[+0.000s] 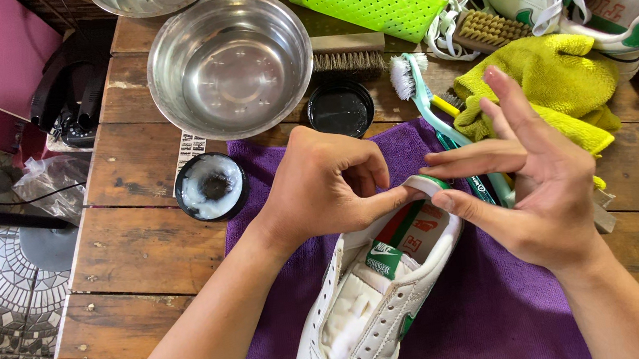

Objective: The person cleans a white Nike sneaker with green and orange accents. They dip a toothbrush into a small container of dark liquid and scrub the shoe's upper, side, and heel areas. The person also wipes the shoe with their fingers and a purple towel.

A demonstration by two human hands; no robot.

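A weathered wooden plank table (141, 250) carries a purple microfibre cloth (497, 304). At six o'clock on the cloth lies a white leather lace-less sneaker (368, 311), heel at twelve. It looks light, its upper soft and pliable, its smooth leather perhaps slippery; the firmer heel collar seems the surest grip. The left hand (328, 182) pinches that heel tab from nine o'clock, fingers curled narrow. The right hand (538, 177) presses thumb and forefinger there from three o'clock, other fingers fanned wide. At eleven sits a round steel bowl (229, 62), below it an open black tin of white cream (211, 186).
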